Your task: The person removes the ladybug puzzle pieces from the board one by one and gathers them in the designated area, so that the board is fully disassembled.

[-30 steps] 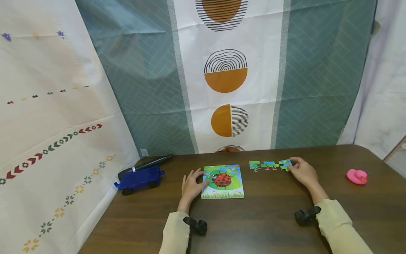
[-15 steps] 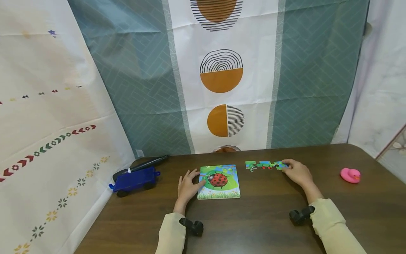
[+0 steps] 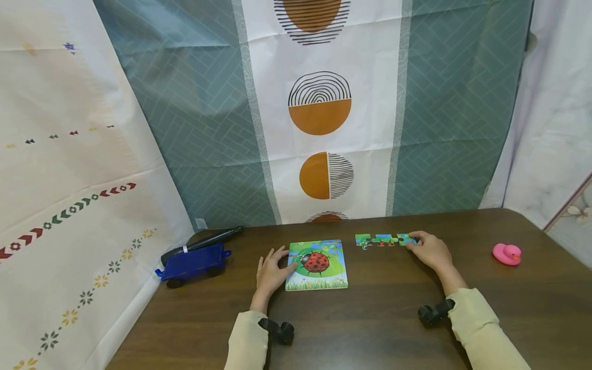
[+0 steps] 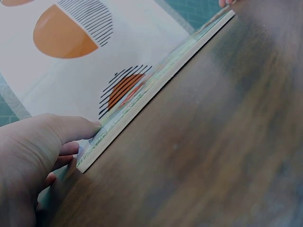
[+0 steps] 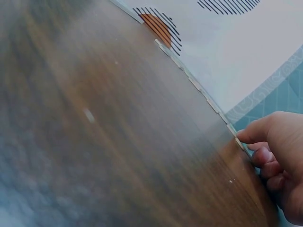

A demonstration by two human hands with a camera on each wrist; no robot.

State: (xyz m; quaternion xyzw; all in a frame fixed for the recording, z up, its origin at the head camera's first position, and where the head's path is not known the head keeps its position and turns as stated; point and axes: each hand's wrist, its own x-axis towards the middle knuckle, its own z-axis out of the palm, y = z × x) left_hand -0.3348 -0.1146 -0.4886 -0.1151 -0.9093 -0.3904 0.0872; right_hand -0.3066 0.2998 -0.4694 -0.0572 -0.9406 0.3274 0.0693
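Note:
My left hand [image 3: 271, 272] rests at the left edge of a square ladybug puzzle board [image 3: 316, 264]. In the left wrist view, its thumb [image 4: 78, 128] touches the top of the board [image 4: 142, 101], with the other fingers beside the edge. To the right of the board, jigsaw puzzle pieces [image 3: 385, 240] lie in a row. My right hand [image 3: 432, 250] pinches the rightmost puzzle piece [image 3: 405, 239] between thumb and index finger. The right wrist view shows the row of pieces [image 5: 196, 85] edge-on, the other fingers [image 5: 270, 168] curled beneath.
A blue toy wagon [image 3: 193, 264] and a black marker-like stick [image 3: 203, 244] lie at the left of the brown table [image 3: 370, 324]. A pink rubber duck [image 3: 506, 254] sits to the right. Patterned cloth [image 3: 319, 128] hangs behind the table.
My right hand has turned the rightmost puzzle piece from tilted to nearly level and brought it against its neighbour. My left hand stays at the board. The head view has panned slightly right.

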